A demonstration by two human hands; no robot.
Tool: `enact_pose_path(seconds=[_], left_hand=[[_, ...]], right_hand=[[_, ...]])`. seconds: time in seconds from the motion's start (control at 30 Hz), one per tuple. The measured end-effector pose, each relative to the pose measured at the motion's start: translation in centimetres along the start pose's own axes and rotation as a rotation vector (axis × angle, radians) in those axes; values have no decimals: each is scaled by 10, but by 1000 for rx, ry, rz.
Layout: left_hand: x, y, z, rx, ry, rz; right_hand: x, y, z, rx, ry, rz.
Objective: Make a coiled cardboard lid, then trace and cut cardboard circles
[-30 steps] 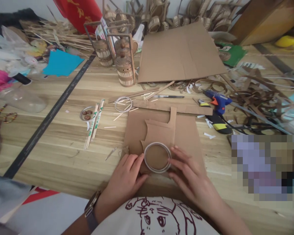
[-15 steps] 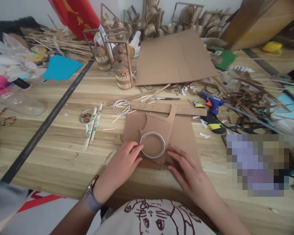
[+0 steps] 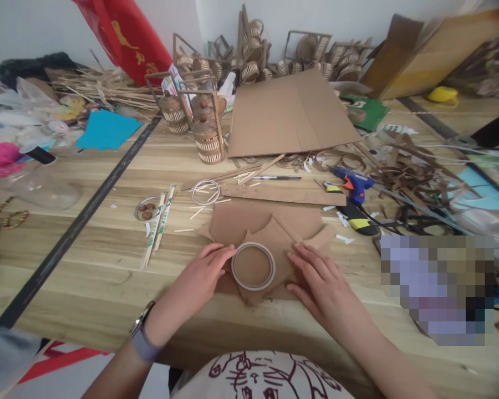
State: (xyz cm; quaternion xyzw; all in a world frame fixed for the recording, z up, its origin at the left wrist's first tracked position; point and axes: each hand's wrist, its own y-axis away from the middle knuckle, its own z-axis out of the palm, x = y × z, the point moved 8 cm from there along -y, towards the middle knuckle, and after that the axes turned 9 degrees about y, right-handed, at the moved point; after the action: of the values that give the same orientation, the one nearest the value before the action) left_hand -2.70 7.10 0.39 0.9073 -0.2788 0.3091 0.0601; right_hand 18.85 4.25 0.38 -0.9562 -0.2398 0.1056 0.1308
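Left hand (image 3: 199, 277): fingers (image 3: 221, 253) extended and held loosely together, the tips resting against the rim of the white ring (image 3: 253, 266) at its 9 o'clock. Nothing is pinched.

Right hand (image 3: 321, 284): fingers (image 3: 301, 256) slightly spread, palm down, pressing flat on the cut cardboard piece (image 3: 274, 230) at the ring's 3 o'clock. Whether the tips reach the rim cannot be settled from this angle; they appear just short of it.

The ring lies flat on the cardboard piece, between both hands, near the table (image 3: 87, 260) edge closest to the person.

Surroundings, from the ring:
- 12 o'clock: a long cardboard strip (image 3: 283, 194), with a pen (image 3: 275, 178) beyond it.
- 11 o'clock: a second ring (image 3: 206, 192).
- 10 o'clock: wrapped chopsticks (image 3: 160, 219).
- 1 o'clock: a blue glue gun (image 3: 354, 182).
- Further at 12: a large cardboard sheet (image 3: 291, 113).
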Motion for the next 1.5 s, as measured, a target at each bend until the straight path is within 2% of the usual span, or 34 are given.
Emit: enact_pose_path(seconds=[0.2,0.33,0.47,0.63,1.1,1.5], left_hand=[[2,-19,-3,-30,71,13],[8,-14,-6,35,88,-37],[12,-3,8,117,139,-144],[6,2,27,162,205,-267],[3,3,29,164,225,-243],[3,3,30,189,279,-313]], right_hand=[[-10,0,1,2,-34,-57],[-13,-10,0,-15,-87,-39],[-18,-24,2,-33,-134,-51],[-19,-31,10,-40,-180,-53],[-15,-28,14,-8,-200,-51],[-17,-26,13,16,-210,-67]])
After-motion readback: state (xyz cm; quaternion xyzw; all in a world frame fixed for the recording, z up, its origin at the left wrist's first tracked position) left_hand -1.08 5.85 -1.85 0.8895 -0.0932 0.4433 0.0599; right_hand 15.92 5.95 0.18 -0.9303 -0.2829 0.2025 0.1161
